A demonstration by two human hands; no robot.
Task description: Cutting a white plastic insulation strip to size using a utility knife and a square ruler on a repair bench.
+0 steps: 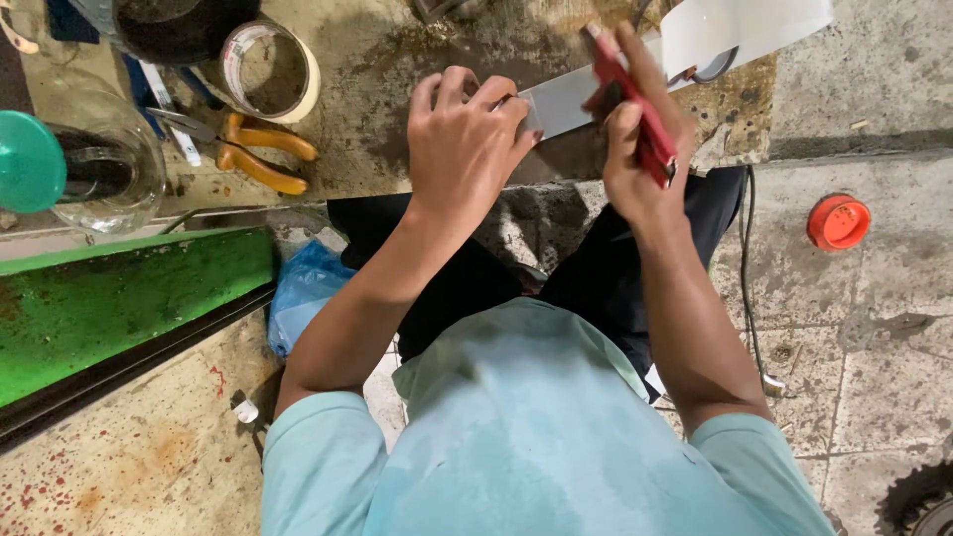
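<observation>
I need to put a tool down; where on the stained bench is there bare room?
Bare bench lies between the tape roll and the left hand. Further left it is crowded: orange-handled pliers, glass jar. The right hand grips a red cutter on a grey strip.

Red cutter (635, 109), grey strip (566, 99) — orange-handled pliers (260, 154) (green board (119, 298)).

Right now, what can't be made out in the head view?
- Red tool: working end hidden by right hand.
- Grey strip: near end covered by left hand.
- White sheet: cut by top edge.
- Gear: cut by bottom-right corner.
</observation>
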